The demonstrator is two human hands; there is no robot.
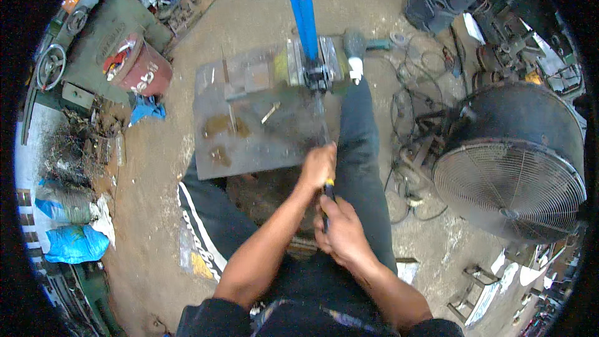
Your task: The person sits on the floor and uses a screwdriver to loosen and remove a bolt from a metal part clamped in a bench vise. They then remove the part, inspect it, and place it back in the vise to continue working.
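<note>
My right hand (pixel 343 228) is wrapped around the black-and-yellow handle of a long metal tool that looks like a file (pixel 324 126). Further up, my left hand (pixel 321 165) grips the same tool just beyond the handle, fingers closed. Its slightly blurred blade runs away from me towards the near end of a long blue metal bar (pixel 301 9). That bar stands out from the jaws of a vise (pixel 331 65) at the far right of a worn metal table (pixel 274 150). Whether the blade touches the bar I cannot tell.
Small metal pieces, including a short bolt-like one (pixel 271 112), lie on the table between my legs. To the right stand a large drum fan (pixel 508 175) and tangled cables (pixel 409 93). A red bucket (pixel 146 75) and a green machine (pixel 118 31) are at left.
</note>
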